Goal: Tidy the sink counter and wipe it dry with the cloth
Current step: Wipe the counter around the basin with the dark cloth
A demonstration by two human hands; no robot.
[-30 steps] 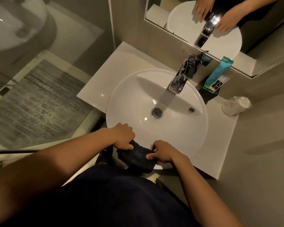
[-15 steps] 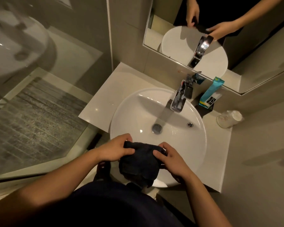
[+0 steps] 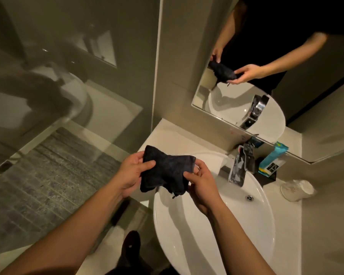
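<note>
A dark, bunched cloth (image 3: pixel 167 173) is held in the air between both hands, above the left rim of the round white basin (image 3: pixel 213 231). My left hand (image 3: pixel 132 171) pinches its left edge and my right hand (image 3: pixel 202 183) grips its right side. The pale counter (image 3: pixel 167 135) runs around the basin. At the back right of the counter a teal tube (image 3: pixel 272 161) leans on the wall, and a pale cup (image 3: pixel 296 190) lies on its side.
A chrome tap (image 3: pixel 240 167) stands behind the basin under a wall mirror (image 3: pixel 266 76) that reflects my arms and the cloth. A glass shower screen (image 3: pixel 68 96) and grey tiled floor (image 3: pixel 38 175) are to the left. The wall is close on the right.
Both hands have lifted the cloth from the basin's near rim up and to the left, spreading it a little. The view has tilted up and swung left.
</note>
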